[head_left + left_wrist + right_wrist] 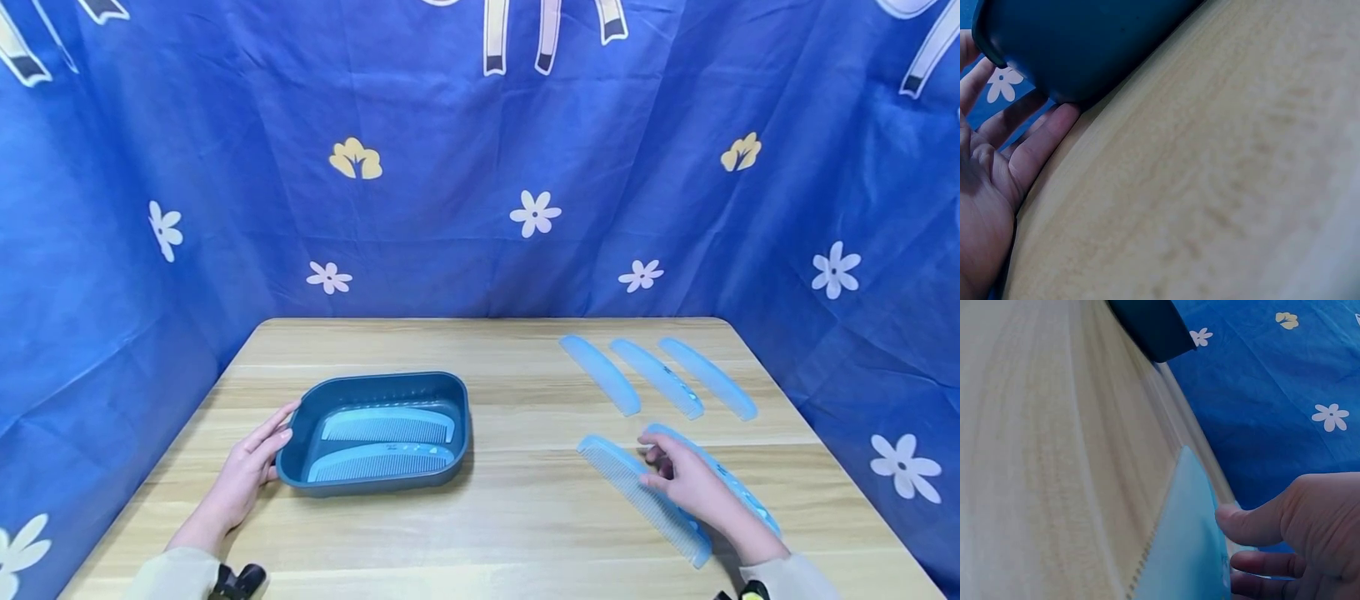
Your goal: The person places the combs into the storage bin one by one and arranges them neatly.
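Observation:
My left hand (243, 467) rests against the left end of a dark blue basin (467, 433), fingers spread at its rim and side; the left wrist view shows this hand (997, 162) at the basin wall (1085, 44). Inside lie two light blue combs, a rear comb (386, 423) and a front comb (378, 462). My right hand (693, 483) is over a light blue comb (633, 492), thumb at its spine, fingers bent. A second comb (738, 487) lies partly beneath that hand. In the right wrist view, thumb and fingertips meet the comb's (1188, 531) edge with a gap between them.
Three more combs lie slanted at the back right: a left one (600, 375), a middle one (658, 377) and a right one (708, 377). Everything stands on a wooden table (517, 517). A blue patterned curtain (450, 167) surrounds its back and sides.

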`<state>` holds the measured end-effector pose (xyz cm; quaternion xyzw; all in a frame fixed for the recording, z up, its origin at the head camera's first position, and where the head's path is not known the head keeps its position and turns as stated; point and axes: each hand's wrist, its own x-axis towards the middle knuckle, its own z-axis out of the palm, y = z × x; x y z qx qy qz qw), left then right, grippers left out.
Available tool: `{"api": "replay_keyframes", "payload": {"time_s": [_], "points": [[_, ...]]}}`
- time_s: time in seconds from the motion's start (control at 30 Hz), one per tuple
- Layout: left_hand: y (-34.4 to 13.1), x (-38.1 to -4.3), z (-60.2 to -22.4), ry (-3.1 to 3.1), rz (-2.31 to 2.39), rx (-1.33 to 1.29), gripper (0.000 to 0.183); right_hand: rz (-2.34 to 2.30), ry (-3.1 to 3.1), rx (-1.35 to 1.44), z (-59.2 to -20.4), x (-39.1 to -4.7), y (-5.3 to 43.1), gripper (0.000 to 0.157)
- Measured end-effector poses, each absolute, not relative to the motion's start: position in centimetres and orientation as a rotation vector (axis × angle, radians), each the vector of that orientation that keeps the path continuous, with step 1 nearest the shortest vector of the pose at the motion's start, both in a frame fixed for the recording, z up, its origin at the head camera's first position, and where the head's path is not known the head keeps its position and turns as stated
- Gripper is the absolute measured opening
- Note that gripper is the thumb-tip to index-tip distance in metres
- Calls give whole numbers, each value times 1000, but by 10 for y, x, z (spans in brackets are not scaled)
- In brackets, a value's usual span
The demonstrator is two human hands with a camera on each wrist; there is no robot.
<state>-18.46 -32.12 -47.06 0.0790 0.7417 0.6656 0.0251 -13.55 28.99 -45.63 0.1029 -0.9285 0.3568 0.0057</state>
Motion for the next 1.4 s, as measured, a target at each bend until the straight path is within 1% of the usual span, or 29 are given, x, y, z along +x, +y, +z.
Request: {"api": "replay_keyframes", "payload": {"time_s": [0.47,0.77,0.93,1.17,1.3,1.4], "points": [[-319,-184,-468,2308,2051,234,49,960,-3013,341,-454,-133,288,53],[-320,-184,-469,2288,2090,247,50,807,-3123,218,-449,-135,273,50],[-320,-184,-470,2295,2077,245,50,832,-3156,173,-448,-136,271,46],[-320,-184,-470,2283,2084,238,50,869,-3117,231,-449,-137,271,39],[-319,-185,-470,2276,2075,229,49,829,-3090,266,-449,-135,270,42],[-319,-185,-470,2278,2070,222,49,796,-3097,249,-448,-134,269,47]]}}
